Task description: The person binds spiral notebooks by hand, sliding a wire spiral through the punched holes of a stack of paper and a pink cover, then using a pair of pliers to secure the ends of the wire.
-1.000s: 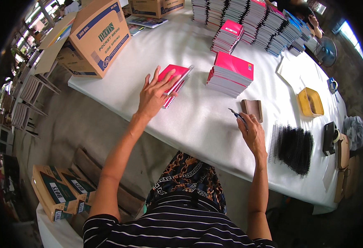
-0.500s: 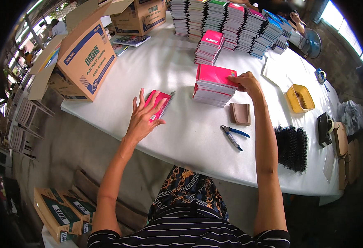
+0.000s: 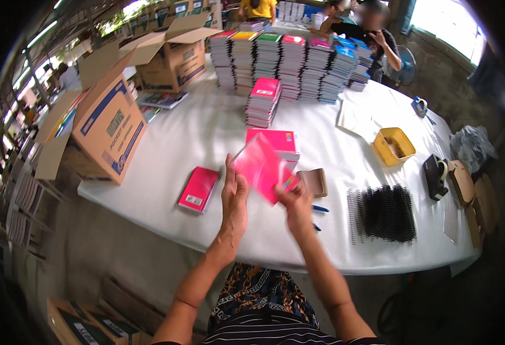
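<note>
A pink-covered notebook (image 3: 261, 168) is held tilted above the table, in front of my body. My right hand (image 3: 296, 202) pinches its lower right corner. My left hand (image 3: 234, 198) is at its left edge, thumb on the near side and fingers partly hidden behind it. Just beyond is the stack of pink notebooks (image 3: 276, 138), partly covered by the held one. Another pink notebook (image 3: 199, 188) lies flat to the left of my left hand. Blue-handled pliers (image 3: 319, 209) show partly behind my right hand, near a small brown block (image 3: 313, 182).
Tall notebook stacks (image 3: 268, 60) line the far side, with a shorter pink stack (image 3: 263, 103) before them. An open carton (image 3: 111, 129) stands left. At right are black binding coils (image 3: 383, 214), a yellow tub (image 3: 393, 146) and a tape dispenser (image 3: 435, 177). A person (image 3: 373, 40) is beyond the stacks.
My right hand has lifted a pink notebook off the stack and brought it nearer. My left hand has left the notebook on the table and moved right to the lifted one. The view has shifted.
</note>
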`<state>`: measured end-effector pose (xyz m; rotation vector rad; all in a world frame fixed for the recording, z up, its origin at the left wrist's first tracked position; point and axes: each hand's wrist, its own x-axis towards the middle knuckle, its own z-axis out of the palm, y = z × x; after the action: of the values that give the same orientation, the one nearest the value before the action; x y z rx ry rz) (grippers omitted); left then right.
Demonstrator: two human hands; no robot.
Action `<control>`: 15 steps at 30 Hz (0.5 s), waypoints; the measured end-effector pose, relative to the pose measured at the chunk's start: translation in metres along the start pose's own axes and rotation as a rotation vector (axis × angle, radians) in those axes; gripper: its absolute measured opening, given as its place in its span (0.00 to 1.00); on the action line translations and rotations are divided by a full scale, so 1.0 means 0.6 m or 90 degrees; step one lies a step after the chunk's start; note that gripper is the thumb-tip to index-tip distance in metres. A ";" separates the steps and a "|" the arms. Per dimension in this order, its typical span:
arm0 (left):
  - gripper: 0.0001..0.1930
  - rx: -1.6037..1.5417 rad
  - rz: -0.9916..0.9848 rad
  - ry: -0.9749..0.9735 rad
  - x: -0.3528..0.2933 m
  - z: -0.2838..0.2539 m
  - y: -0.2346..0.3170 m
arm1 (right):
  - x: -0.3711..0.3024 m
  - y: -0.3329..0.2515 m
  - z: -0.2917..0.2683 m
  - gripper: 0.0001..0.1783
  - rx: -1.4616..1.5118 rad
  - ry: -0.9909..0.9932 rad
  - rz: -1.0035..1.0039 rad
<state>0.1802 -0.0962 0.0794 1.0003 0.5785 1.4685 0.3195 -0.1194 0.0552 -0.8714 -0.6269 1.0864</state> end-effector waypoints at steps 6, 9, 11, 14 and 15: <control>0.28 0.241 0.036 -0.165 -0.002 0.007 0.015 | -0.079 0.037 -0.036 0.10 -0.056 -0.058 0.054; 0.26 0.435 -0.048 -0.360 0.016 0.017 0.080 | -0.052 -0.018 -0.101 0.07 -0.234 0.084 -0.168; 0.25 0.650 -0.075 -0.526 0.026 0.014 0.075 | -0.030 -0.054 -0.158 0.06 -0.574 0.137 -0.322; 0.26 0.904 -0.153 -0.772 0.009 0.008 0.020 | 0.005 -0.080 -0.228 0.07 -0.894 0.248 -0.378; 0.26 0.950 -0.128 -0.752 0.000 0.008 0.003 | 0.018 -0.080 -0.260 0.09 -1.022 0.283 -0.353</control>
<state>0.1832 -0.0972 0.0835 2.5192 0.7729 -0.1707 0.4711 -0.1645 0.0143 -2.0305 -1.2449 -0.3566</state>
